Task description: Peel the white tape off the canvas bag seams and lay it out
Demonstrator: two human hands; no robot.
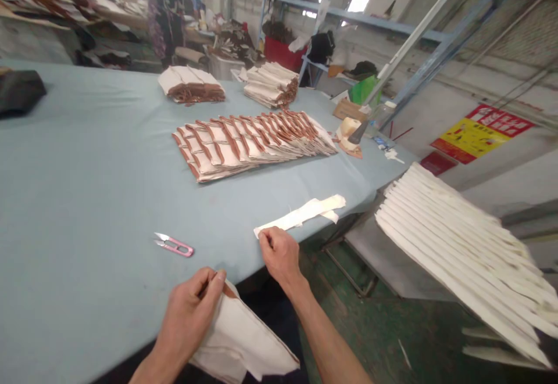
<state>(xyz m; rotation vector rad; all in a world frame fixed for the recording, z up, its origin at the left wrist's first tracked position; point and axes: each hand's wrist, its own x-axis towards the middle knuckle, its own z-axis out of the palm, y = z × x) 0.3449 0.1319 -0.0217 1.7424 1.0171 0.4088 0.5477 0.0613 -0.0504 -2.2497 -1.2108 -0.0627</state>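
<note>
- The broad table covered in blue-grey cloth is filling the middle of the scene.
- Off to the right, a fanned stack of long white fabric strips is lying on a lower surface beside the table.
- Across the table, an overlapping row of cream panels with brown edges is stretching left to right.
- Down in front, a folded cream fabric panel with a brown corner is hanging below the left hand, whose thumb and fingers are pinching its upper end near the table edge.
- Here's the key line: a narrow off-white fabric strip is lying near the table's edge, its long axis running away and rightward from the right hand, clearly the nearer hand. Those fingers are curling over the strip's near end; whether they're gripping it or only touching it, I cannot tell.
- Smallest of all, the pink-handled metal thread snips are lying beyond the left hand, blades pointing left, nobody touching them.
</note>
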